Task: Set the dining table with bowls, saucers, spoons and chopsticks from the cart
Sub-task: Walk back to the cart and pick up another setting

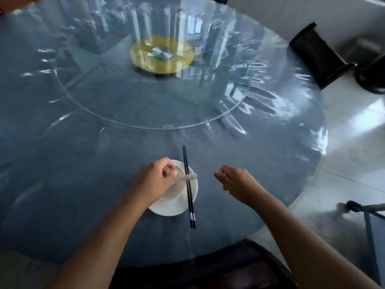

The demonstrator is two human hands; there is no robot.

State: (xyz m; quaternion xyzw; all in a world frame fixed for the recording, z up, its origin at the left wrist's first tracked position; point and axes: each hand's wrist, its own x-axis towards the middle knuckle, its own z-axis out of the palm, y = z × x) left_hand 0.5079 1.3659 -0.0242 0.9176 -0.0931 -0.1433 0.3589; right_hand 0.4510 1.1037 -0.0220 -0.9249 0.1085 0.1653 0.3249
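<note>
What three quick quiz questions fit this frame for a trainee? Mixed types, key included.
1. True or false: the right hand holds the chopsticks.
2. Which holds the spoon at the bowl? A) left hand B) right hand C) neither
3. Fill in: the bowl sits on the ____.
Key: 1 false, it holds nothing; 2 A; 3 saucer.
</note>
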